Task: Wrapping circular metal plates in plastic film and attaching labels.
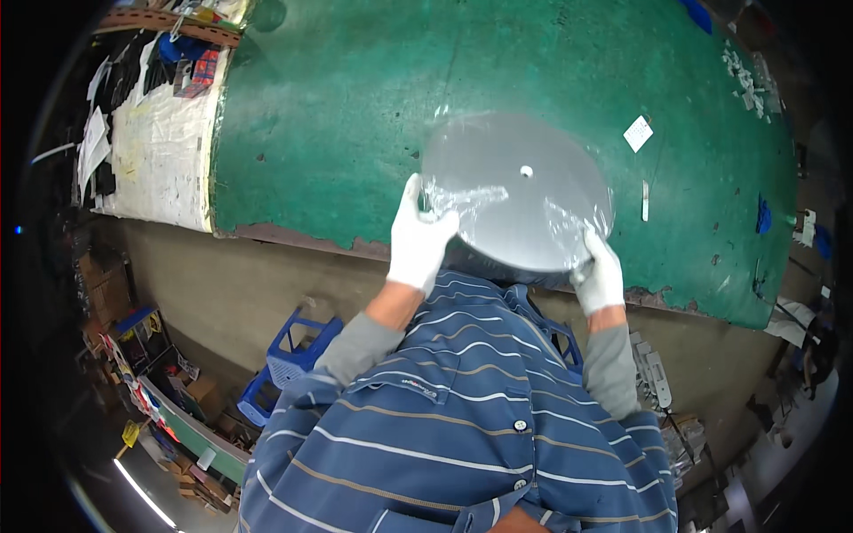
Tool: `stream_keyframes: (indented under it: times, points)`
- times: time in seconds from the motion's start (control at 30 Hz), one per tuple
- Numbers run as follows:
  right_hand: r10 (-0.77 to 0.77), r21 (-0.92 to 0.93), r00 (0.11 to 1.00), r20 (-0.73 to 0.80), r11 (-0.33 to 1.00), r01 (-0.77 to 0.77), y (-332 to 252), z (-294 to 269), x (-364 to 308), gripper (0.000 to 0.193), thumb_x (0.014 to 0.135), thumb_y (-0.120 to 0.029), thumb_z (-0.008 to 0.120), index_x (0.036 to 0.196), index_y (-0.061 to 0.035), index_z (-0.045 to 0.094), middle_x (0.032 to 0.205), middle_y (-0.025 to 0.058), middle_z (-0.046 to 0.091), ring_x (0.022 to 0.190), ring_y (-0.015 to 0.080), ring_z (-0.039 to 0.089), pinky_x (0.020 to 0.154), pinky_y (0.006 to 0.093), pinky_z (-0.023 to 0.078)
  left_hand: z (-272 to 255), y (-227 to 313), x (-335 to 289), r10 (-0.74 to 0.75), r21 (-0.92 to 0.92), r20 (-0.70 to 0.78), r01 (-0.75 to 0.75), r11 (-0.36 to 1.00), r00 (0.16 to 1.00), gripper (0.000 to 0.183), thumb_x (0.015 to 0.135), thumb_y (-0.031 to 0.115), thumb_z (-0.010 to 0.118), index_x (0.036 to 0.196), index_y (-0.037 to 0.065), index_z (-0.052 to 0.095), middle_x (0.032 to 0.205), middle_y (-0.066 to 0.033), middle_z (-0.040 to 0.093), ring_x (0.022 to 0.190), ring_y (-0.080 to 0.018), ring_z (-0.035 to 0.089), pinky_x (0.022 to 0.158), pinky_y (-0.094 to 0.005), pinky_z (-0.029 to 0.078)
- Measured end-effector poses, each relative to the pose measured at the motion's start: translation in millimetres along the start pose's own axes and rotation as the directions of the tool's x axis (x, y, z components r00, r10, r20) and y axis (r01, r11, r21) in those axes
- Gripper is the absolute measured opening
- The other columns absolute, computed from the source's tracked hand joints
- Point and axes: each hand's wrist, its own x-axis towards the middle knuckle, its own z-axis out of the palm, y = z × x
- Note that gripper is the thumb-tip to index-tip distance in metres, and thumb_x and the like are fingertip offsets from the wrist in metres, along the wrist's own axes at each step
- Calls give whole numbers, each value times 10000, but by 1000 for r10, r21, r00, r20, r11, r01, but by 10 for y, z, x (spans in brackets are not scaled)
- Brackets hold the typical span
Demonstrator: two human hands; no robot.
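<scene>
Grey and shiny, a flat, oval-looking plate with a small hole in it [533, 218] is at the near side of a wide, worn green desk [329, 133], right in front of the person's body. I cannot tell if it rests on the desk or is lifted a little. Thin, clear, crinkly plastic wrap [484, 196] covers at least part of it. The left hand in a white glove [419, 238] has its grip on the plate's left edge, with the thumb on top. How much of that grip is on the plate and how much on loose wrap, I cannot tell. The right hand in a white glove [601, 274] pinches the near right edge, with the thumb on top too. The plate looks stiff, so it should not flop when two hands hold it. It looks thin, so it is likely not too heavy, but I cannot be sure. The wrap is likely slippery and can slide or tear, so a pinch on loose wrap is a weak hold. Best is to hold the hard rim on both sides, thumbs up and fingers under. The smooth grey face may scratch easily, so rubbing it is a bad idea.
</scene>
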Motion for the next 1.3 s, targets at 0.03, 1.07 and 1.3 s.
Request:
stream_keyframes:
  times: [0.03,1.07,1.3]
  points:
    - [8,15,999,-46,1000,-7,-14,-11,-163,248,970,-223,628,1133,-39,662,948,61,694,578,62,537,382,191,271,-38,98,-88,2,-16,-14,-2,1000,1000,729,833,-88,660,1512,-31,402,1432,-167,538,993,-167,610,890,-232,493]
    - [-855,-533,494,159,347,772,-560,-82,163,674,904,-638,655,1126,-1,661,1009,102,678,905,233,629,957,355,470,579,548,889,631,331,380,-737,589,676,520,636,489,853,894,69,687,813,-48,655,705,-234,589,698,-341,491]
    - [-662,-582,714,226,496,644,-651,-379,619,646,939,-588,642,1125,29,691,1052,119,699,895,212,614,940,323,471,563,632,913,435,311,363,-547,777,824,456,765,445,835,881,39,662,821,-65,659,749,-230,599,728,-327,493]
